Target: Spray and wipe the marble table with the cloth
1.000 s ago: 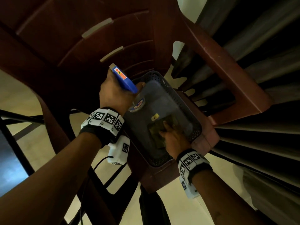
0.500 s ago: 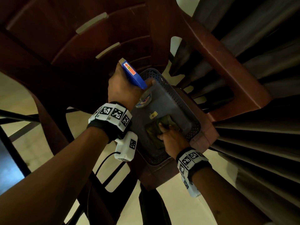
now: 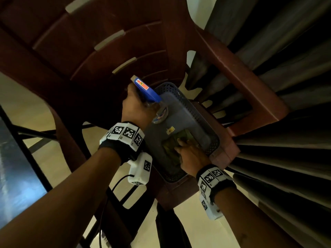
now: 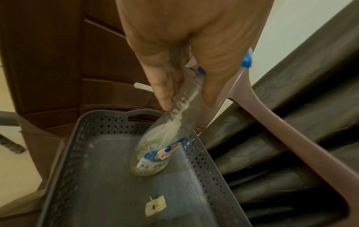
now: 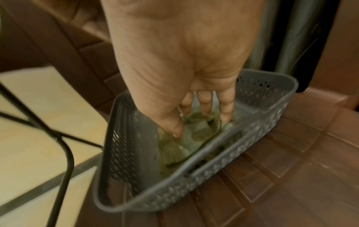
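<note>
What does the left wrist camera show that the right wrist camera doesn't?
Only the left wrist view shows the left hand gripping the clear spray bottle, its base down inside the basket, and a small yellowish tag on the basket floor. Only the right wrist view shows the right hand with fingertips on the green cloth. Both show the grey perforated basket on the brown chair.

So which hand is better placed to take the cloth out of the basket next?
The right hand: its fingertips are already down on the green cloth inside the grey basket. The left hand is occupied, gripping the neck of the spray bottle at the basket's other end.
</note>
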Demonstrator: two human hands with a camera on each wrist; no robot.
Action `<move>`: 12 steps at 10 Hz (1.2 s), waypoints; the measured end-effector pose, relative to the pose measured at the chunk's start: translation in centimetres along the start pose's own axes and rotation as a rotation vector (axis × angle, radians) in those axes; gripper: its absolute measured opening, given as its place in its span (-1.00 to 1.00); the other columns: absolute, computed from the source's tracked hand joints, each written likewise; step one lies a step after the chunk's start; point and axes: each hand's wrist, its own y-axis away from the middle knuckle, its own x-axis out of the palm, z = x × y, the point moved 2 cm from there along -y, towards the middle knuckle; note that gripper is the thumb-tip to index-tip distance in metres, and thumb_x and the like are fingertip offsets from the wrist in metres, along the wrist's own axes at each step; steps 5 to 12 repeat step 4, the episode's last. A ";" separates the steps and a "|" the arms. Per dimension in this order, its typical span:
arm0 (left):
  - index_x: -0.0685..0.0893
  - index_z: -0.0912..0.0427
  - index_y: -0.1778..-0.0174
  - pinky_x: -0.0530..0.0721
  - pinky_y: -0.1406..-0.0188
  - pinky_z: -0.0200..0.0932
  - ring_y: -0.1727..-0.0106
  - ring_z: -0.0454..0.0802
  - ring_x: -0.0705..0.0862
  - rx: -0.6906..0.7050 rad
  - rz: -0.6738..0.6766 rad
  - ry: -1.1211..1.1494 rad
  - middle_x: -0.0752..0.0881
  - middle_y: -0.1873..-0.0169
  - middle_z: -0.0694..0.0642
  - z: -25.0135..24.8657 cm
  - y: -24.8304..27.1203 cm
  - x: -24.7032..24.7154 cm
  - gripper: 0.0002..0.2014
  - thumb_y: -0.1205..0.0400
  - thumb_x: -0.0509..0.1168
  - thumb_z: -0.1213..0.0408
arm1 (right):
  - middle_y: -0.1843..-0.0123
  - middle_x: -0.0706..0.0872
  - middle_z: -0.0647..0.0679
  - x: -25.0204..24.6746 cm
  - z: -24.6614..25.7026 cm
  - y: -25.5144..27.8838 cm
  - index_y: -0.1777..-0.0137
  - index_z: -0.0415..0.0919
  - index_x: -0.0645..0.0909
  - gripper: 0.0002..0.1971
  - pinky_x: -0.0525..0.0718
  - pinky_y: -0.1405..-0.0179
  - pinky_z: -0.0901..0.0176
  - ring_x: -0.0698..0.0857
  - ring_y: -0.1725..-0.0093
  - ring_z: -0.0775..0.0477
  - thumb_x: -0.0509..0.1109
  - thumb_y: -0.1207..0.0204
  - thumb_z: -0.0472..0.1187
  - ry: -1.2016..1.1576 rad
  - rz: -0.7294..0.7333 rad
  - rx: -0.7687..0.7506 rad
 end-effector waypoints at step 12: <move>-0.17 0.10 -0.85 0.62 -0.46 0.10 -0.52 0.27 0.64 -0.011 0.134 -0.083 0.60 -0.58 0.27 -1.2 3.5 -1.4 0.12 -0.61 0.55 0.18 | -0.79 0.20 0.03 -0.5 0.9 5.3 -0.72 -0.04 0.32 -0.45 0.29 -0.64 0.14 0.21 -0.74 -0.04 0.22 -0.73 -0.19 -0.208 -0.276 0.012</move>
